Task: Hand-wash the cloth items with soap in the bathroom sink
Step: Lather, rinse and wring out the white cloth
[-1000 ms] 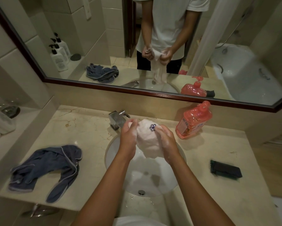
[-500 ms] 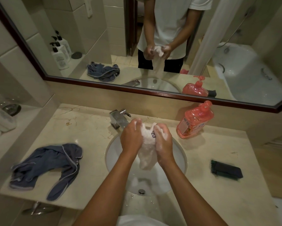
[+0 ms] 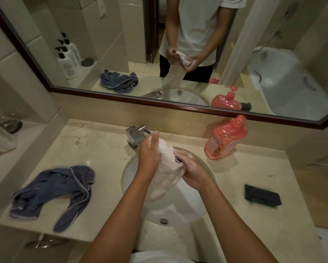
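top: white short-sleeved t-shirt (image 3: pixel 197 25) | bottoms: dark | forearms: bare

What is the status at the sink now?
Left hand and right hand both grip white cloth over sink. Blue cloth waits on counter. Nothing blocking.

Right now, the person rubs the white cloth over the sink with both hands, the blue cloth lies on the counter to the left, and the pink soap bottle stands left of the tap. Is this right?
Not fully. The head view shows the pink soap bottle standing right of the tap, not left. The rest holds: both the left hand and right hand hold the white cloth over the sink, and the blue cloth lies on the left.
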{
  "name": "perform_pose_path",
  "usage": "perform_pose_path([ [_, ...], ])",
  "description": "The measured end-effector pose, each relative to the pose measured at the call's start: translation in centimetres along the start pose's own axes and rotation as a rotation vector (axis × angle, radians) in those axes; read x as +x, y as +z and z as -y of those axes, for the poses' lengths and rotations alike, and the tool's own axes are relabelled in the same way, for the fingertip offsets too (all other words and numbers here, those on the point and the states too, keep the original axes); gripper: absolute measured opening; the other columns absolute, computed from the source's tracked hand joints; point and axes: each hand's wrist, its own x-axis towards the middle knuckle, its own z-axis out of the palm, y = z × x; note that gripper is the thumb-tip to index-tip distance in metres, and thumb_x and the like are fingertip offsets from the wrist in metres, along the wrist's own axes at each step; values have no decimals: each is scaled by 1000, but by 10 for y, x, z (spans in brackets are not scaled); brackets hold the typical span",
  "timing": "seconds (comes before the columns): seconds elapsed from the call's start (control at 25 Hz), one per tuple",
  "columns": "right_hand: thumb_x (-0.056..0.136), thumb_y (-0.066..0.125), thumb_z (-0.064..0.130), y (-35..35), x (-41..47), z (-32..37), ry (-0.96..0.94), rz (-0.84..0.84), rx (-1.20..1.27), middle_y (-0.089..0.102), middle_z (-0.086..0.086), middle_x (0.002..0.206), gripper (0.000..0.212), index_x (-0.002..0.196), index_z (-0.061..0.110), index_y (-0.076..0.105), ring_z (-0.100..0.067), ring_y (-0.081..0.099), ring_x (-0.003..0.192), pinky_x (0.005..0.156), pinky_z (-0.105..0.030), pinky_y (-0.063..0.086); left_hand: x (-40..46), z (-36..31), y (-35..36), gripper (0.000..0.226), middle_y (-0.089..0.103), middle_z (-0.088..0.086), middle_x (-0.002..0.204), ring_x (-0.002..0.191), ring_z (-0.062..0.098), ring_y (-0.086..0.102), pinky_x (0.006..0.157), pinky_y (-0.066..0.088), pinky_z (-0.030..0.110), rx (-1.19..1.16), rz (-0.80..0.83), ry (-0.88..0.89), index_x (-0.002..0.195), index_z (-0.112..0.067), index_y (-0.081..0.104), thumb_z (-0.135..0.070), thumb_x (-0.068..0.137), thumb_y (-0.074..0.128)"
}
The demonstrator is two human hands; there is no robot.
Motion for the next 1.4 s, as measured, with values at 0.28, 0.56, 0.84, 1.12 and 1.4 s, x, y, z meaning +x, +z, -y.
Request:
perform_pose_path([
  [0.28,95,62,5,11,-13,20,-120,-117,109,68,-18,104,15,109,2,62,-27,67,94,84,-37,56,-6,6,-11,44,43,-5,64,56,2,43,51,32,14,327,-7,12,68,-21,42,-38,108,38],
  [0.56,104,43,22,65,-1,11,-389,-594,-420,43,0,57,44,61,18,38,-14,38,55,55,-28,31,-7,0,25,56,42,-2,51,47,13,40,49,30,29,108,-63,-259,58,-16,36,-38,109,36],
  [0.84,105,47,16,54,6,15,-366,-645,-354,44,-1,54,49,57,17,44,-17,36,53,58,-35,31,-11,4,18,49,44,4,59,55,18,42,58,33,31,48,1,-209,64,-15,44,-39,107,43],
  [1.12,106,48,15,67,2,3,-442,-633,-451,48,2,56,46,60,17,47,-8,39,50,50,-19,31,-4,5,17,51,46,1,55,53,17,44,56,32,30,133,5,-198,62,-14,47,-36,108,42],
  [1.4,104,49,26,40,23,-3,-291,-676,-284,39,-2,56,48,57,20,38,-17,36,59,60,-33,31,-14,8,14,51,35,-9,47,47,8,32,53,27,31,149,4,-135,60,-20,35,-34,108,44],
])
